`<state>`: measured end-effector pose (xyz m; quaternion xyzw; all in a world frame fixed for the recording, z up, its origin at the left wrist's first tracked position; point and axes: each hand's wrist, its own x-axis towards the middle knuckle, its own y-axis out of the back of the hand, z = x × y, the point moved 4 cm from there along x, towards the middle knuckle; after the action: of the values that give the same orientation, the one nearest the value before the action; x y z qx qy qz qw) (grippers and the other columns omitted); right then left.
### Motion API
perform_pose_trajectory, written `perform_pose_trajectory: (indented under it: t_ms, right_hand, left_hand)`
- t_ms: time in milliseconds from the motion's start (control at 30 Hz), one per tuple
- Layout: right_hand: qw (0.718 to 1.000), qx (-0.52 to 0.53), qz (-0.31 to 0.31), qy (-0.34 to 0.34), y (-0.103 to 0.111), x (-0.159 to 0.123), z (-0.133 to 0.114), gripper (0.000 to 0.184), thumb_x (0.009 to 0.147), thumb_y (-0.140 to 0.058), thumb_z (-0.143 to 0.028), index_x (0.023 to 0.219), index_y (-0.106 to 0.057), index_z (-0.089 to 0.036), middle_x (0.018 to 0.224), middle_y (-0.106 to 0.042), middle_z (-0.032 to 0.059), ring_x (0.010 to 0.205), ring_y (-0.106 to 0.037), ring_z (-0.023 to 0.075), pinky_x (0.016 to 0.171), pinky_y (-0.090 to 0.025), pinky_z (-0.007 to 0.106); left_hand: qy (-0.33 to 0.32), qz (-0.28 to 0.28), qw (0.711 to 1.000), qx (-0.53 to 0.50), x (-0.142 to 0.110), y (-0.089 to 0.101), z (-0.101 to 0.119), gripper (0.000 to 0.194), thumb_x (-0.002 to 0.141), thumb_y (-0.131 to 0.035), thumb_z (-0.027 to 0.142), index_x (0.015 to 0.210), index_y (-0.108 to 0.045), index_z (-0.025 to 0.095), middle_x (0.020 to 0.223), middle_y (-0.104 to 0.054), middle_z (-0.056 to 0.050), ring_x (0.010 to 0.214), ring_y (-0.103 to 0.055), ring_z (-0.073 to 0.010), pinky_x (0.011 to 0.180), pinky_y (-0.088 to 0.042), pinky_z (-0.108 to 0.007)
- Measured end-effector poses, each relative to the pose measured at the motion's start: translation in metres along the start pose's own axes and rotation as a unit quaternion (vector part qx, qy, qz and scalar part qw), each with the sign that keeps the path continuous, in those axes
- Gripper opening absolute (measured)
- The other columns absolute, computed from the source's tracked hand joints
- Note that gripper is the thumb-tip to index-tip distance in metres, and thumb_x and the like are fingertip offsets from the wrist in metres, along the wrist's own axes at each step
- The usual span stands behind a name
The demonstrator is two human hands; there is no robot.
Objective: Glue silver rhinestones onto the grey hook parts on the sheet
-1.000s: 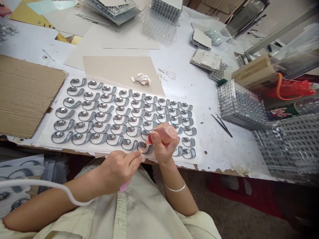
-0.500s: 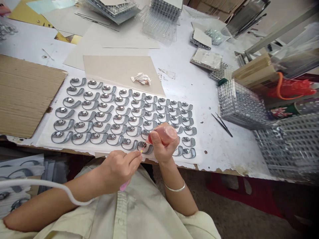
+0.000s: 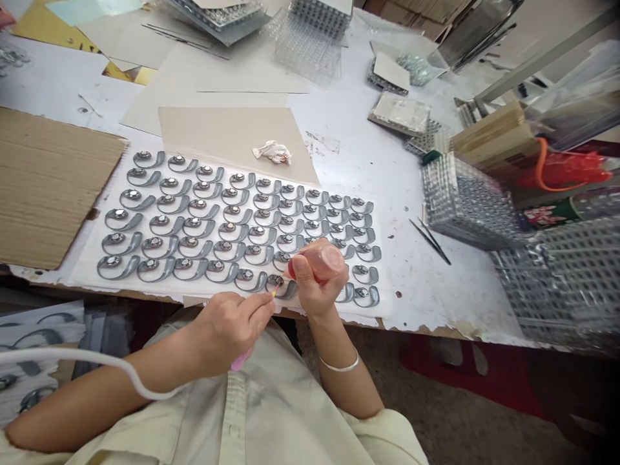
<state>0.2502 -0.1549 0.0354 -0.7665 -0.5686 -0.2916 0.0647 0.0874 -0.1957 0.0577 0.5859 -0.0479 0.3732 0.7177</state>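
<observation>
My left hand pinches a thin stick tool, its pink end below my palm and its yellow-orange tip pointing up. That tip meets the dark round head of a grey curved metal cuff in the front row. Wrapped around a soft translucent bottle with pinkish-red contents is my right hand. The bottle is tilted, its narrow end towards the same cuff. Rows of similar cuffs, most with a pale stone in a round head, lie on a white padded sheet. My right hand hides several of them.
A crumpled white tissue rests on grey card behind the rows. Corrugated cardboard lies left. On the right are black tweezers and stacked clear plastic trays. A white cable crosses my left forearm.
The whole view has shifted very slightly. Both hands keep their hold and place, the stick tip still at the same cuff's head.
</observation>
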Motion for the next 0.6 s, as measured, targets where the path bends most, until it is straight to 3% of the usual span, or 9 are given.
perform_pose_trajectory:
  t_ms: [133,333,600]
  right_hand:
    - [1.000,-0.002,0.008,0.024,0.0014,0.0015,-0.0043,0.018,0.081,-0.064,-0.020,0.065,-0.054,-0.021,0.061,-0.049,-0.0016,0.057,-0.049,0.0135,0.054,-0.042,0.030]
    - [0.998,0.037,0.040,-0.033,0.0046,-0.0014,0.0006,0.016,0.081,-0.064,-0.023,0.069,-0.054,-0.021,0.063,-0.053,-0.0016,0.056,-0.052,0.0137,0.053,-0.043,0.030]
    - [0.999,-0.020,0.019,0.017,0.0040,0.0004,-0.0021,0.018,0.082,-0.063,-0.022,0.068,-0.052,-0.021,0.062,-0.052,-0.0014,0.057,-0.052,0.0133,0.054,-0.044,0.030]
  left_hand:
    - [-0.002,0.005,1.000,-0.005,0.0000,0.0004,0.0000,0.029,0.081,-0.038,0.000,0.103,-0.055,0.003,0.098,-0.071,-0.019,0.073,-0.071,-0.0201,0.047,-0.055,-0.025]
    - [-0.001,0.006,1.000,-0.009,-0.0022,-0.0017,-0.0003,0.029,0.081,-0.040,0.000,0.106,-0.054,0.002,0.099,-0.070,-0.020,0.074,-0.071,-0.0219,0.046,-0.055,-0.028]
    - [0.001,-0.001,1.000,-0.019,-0.0036,-0.0002,-0.0003,0.032,0.077,-0.038,-0.001,0.105,-0.054,0.002,0.099,-0.070,-0.020,0.072,-0.071,-0.0214,0.044,-0.054,-0.028]
